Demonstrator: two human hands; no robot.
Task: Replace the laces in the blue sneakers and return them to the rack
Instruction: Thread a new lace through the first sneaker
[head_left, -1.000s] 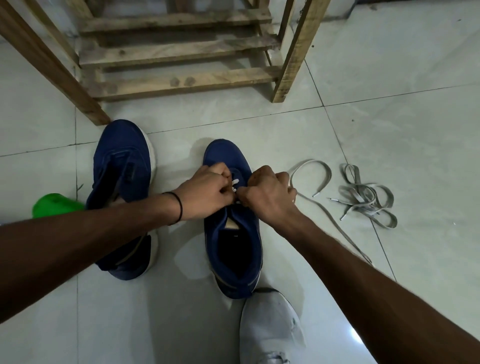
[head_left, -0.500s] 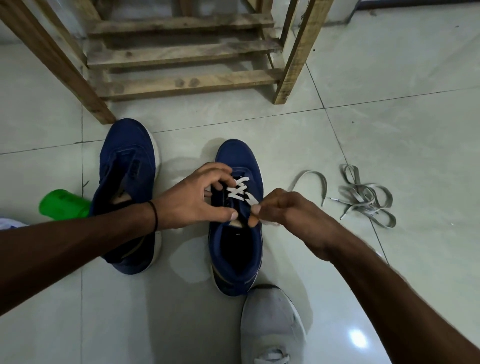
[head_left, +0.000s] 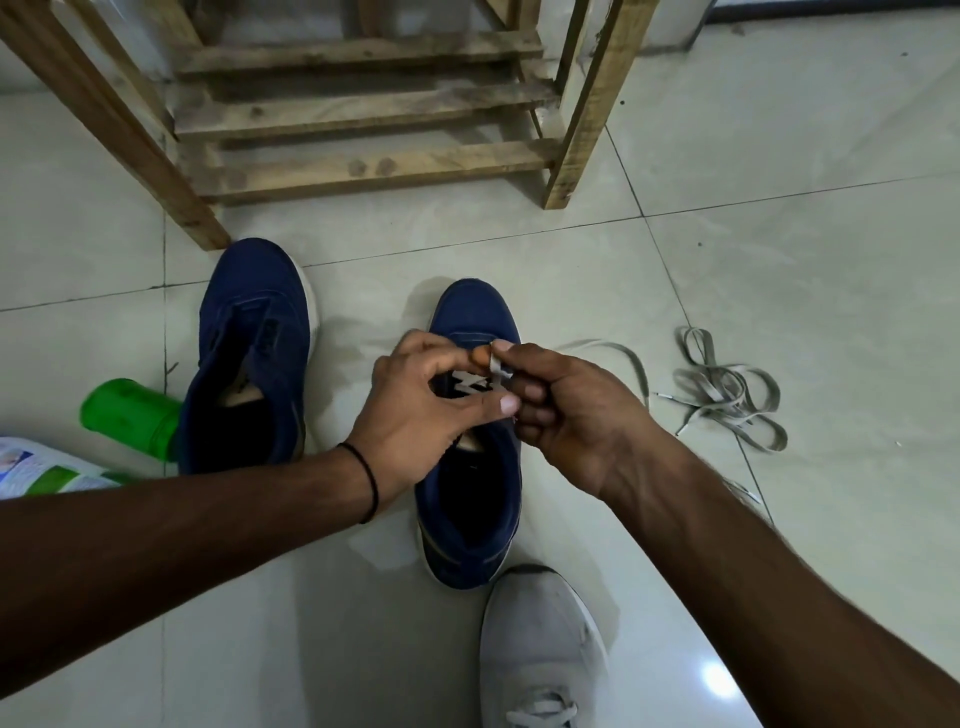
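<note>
Two blue sneakers stand on the tiled floor. The left sneaker (head_left: 249, 353) has no lace in it. The right sneaker (head_left: 470, 499) has a white lace (head_left: 475, 383) crossed through its eyelets. My left hand (head_left: 415, 410) curls over the sneaker's throat, thumb and fingers at the lace. My right hand (head_left: 566, 415) pinches a flat strip of the lace above the tongue. A trailing part of that lace (head_left: 618, 351) loops on the floor to the right. The wooden rack (head_left: 363, 109) stands beyond the sneakers.
A loose pile of grey laces (head_left: 727, 400) lies on the floor to the right. A green container (head_left: 130, 415) and a printed paper (head_left: 41, 470) lie at the left. A grey shoe (head_left: 540, 649) is at the bottom centre.
My right hand has moved up and toward the toe, lifting the lace end above the tongue. My left hand has shifted so that its fingers meet the right hand's over the eyelets.
</note>
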